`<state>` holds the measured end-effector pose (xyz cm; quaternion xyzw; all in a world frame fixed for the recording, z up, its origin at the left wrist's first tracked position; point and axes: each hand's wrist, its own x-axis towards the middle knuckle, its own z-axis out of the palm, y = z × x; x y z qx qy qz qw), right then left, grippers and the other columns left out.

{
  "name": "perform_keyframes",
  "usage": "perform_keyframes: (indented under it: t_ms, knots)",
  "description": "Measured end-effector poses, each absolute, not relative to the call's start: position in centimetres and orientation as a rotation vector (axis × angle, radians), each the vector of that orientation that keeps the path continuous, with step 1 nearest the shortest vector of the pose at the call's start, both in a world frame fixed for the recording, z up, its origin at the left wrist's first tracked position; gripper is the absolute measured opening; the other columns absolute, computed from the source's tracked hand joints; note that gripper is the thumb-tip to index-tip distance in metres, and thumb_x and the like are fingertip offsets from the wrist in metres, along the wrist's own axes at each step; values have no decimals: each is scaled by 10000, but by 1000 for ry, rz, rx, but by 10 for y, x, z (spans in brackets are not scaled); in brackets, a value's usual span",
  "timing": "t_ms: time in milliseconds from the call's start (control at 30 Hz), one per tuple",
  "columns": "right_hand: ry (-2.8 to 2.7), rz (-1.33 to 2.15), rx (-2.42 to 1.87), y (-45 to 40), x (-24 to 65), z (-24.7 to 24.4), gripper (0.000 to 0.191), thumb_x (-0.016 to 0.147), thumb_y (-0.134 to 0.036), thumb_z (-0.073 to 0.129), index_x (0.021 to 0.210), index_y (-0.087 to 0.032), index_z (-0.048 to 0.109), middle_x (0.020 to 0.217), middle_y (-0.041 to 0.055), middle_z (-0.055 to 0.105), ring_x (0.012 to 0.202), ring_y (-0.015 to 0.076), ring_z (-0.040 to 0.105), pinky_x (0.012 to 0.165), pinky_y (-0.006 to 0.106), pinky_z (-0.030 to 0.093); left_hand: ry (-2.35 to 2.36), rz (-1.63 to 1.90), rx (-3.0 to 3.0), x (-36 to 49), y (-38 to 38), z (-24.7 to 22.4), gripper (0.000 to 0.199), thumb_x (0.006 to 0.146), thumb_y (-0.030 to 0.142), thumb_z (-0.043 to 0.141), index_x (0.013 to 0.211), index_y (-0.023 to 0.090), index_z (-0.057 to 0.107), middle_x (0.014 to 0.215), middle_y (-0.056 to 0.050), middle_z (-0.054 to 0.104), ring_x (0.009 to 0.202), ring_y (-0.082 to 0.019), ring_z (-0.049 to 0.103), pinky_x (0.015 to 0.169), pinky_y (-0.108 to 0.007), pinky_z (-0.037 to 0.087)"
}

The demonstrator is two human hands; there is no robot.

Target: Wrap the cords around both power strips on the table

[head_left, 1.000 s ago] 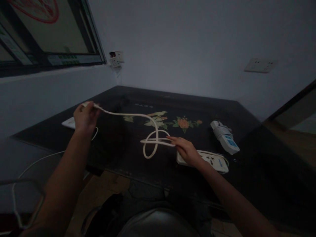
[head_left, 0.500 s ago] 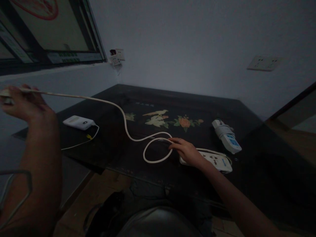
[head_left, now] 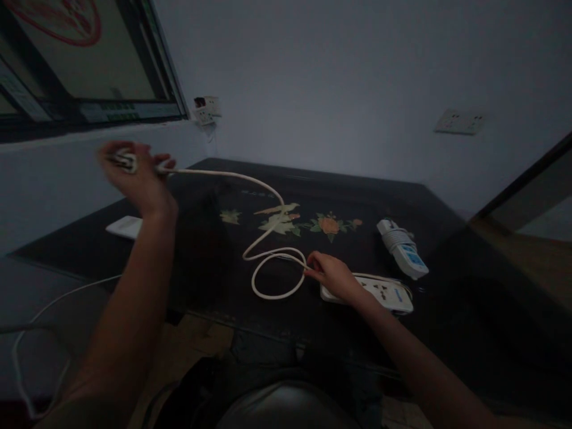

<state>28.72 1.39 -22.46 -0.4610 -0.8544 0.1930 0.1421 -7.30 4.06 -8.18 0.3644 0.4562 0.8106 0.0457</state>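
Note:
My left hand (head_left: 138, 173) is raised over the table's left part, closed round the plug end (head_left: 127, 161) of a white cable (head_left: 223, 174). From there the cable runs right and down to a loop lying on the dark table. My right hand (head_left: 333, 274) pinches the cable beside that loop. Under and right of my right hand lies a white power strip (head_left: 388, 295), partly covered by it. Farther right rests a second power strip (head_left: 413, 262) with its grey cord wound round it.
A white device (head_left: 125, 227) lies at the left of the black table (head_left: 205, 286), partly behind my left forearm, with a thin white cable hanging nearby. Wall sockets (head_left: 459, 121) and more sockets (head_left: 206, 110) are on the wall. A window is at upper left.
My left hand has moved right with the plug end, and the cable between my hands has gone slacker. My right hand stays near the same place by the loop.

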Motion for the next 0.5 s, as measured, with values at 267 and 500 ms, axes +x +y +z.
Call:
perform_keyframes:
  t_ms: [267, 500]
  knots:
    - [-2483, 536, -1341, 12, 287, -221, 135, 869, -279, 566, 946, -189, 630, 842, 43, 634, 762, 158, 574, 630, 244, 344, 1225, 1417, 1111, 44, 108, -124, 493, 766, 19, 531, 1190, 214, 370, 700, 65, 476, 528, -57, 491, 585, -236, 481]
    - [-2457, 559, -1312, 11, 289, -223, 126, 860, -276, 564, 923, -199, 641, 805, 27, 628, 752, 156, 574, 643, 240, 346, 1184, 1166, 1278, 125, 146, -158, 479, 698, -61, 605, 1119, 152, 526, 762, 10, 545, 616, -83, 563, 708, -309, 541]
